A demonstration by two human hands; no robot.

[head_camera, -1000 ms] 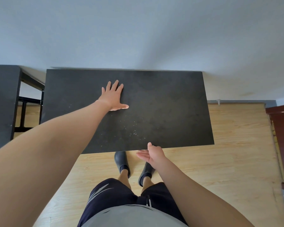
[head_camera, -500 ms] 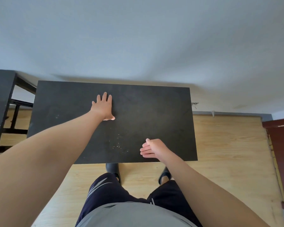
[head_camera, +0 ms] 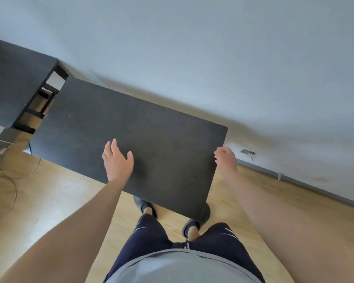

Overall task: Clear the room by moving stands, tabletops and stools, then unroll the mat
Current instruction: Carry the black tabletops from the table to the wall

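Head view. A black rectangular tabletop [head_camera: 131, 139] stands in front of the person, its far long edge toward the pale wall [head_camera: 213, 48]; it runs diagonally across the frame from upper left to lower right. Whether the far edge touches the wall cannot be told.

The left hand [head_camera: 117, 160] lies over the near part of the board's face, fingers spread and slightly raised, palm toward the surface; it grips nothing. Whether the palm presses the board or hovers just off it cannot be told.

The right hand [head_camera: 225, 158] is at the board's right short edge, fingers curled at that edge. Whether they actually clasp it cannot be told, since the fingertips are hidden.

The board's near right corner covers part of the person's feet in dark shoes [head_camera: 144, 205] on the light wood floor [head_camera: 233, 211].

To the left, a second black tabletop [head_camera: 12, 82] sits on a black frame [head_camera: 39, 103], just beside the first board's left end. A thin cable [head_camera: 10, 180] loops on the floor at far left. The frame is motion-blurred.
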